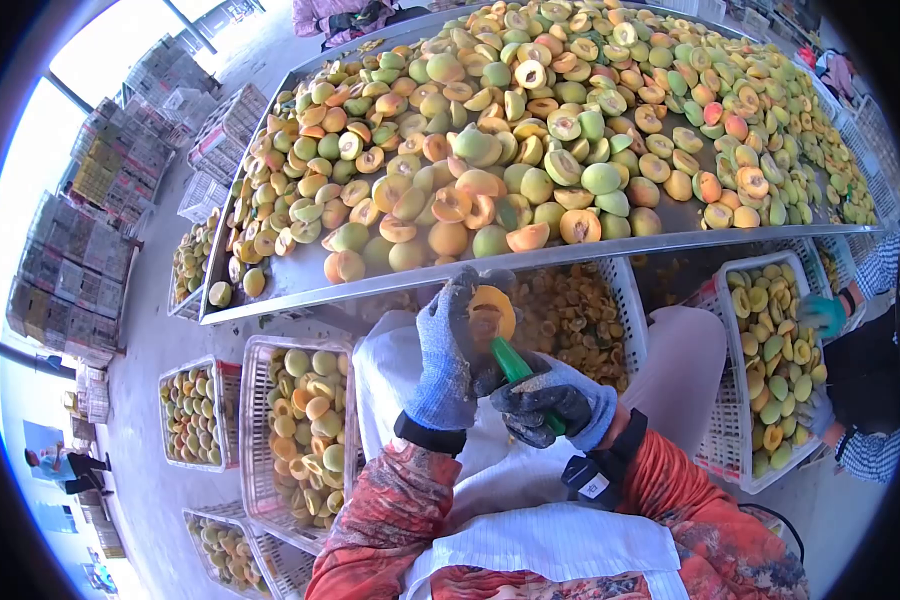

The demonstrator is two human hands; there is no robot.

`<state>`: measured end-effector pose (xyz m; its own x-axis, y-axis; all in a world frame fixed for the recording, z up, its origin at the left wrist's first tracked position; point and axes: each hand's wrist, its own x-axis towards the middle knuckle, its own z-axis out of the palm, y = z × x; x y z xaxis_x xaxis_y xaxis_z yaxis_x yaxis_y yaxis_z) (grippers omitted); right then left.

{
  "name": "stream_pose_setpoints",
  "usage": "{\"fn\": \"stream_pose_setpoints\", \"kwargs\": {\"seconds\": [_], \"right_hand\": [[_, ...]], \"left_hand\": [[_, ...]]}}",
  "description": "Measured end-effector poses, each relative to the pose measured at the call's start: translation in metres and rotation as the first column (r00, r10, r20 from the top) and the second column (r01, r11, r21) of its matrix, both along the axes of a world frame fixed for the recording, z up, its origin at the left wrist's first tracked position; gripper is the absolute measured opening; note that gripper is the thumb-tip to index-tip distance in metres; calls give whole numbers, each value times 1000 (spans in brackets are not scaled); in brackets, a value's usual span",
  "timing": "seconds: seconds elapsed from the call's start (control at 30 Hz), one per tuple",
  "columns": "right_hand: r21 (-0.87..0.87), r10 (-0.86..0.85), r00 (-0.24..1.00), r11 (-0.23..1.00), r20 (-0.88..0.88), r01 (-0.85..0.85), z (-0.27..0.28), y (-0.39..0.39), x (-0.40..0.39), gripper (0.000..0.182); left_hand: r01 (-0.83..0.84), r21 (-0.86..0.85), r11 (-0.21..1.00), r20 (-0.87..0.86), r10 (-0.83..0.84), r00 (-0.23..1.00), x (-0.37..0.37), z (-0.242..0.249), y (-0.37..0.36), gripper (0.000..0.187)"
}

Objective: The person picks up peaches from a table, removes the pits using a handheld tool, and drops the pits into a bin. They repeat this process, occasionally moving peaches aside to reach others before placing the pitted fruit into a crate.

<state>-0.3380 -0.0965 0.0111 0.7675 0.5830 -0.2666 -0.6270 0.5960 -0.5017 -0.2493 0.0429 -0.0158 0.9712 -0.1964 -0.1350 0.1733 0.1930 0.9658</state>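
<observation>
My left hand [440,350], in a blue knit glove with a dark coating, holds a yellow peach half [504,308] upright with its cut face toward me. The brown hollow in its middle shows. In my right hand [560,398], gloved the same way, is a pitting tool with a green handle [511,359]. The tool's tip end reaches the lower edge of the peach half. Both hands are over my lap, just in front of the metal table [650,243]. Halved peaches [450,205] lie heaped on that table, many with cut faces up.
Below the table edge stands a white crate [625,300] of brownish pieces. Crates of peaches stand at my left [253,400] and right [715,440]. A co-worker's gloved hand [823,314] is at the right crate. Stacked crates [70,270] line the far left.
</observation>
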Motion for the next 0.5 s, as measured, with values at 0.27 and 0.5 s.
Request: {"fn": "stream_pose_setpoints", "kwargs": {"seconds": [0.27,0.5], "right_hand": [[-282,2,992,959,128,34,2,-1,7,29],[-157,-171,980,970,99,186,10,-65,0,32]], "left_hand": [[-392,-264,881,-364,285,887,5,-20,-8,29],[-330,230,915,216,283,935,9,-12,200,40]]}}
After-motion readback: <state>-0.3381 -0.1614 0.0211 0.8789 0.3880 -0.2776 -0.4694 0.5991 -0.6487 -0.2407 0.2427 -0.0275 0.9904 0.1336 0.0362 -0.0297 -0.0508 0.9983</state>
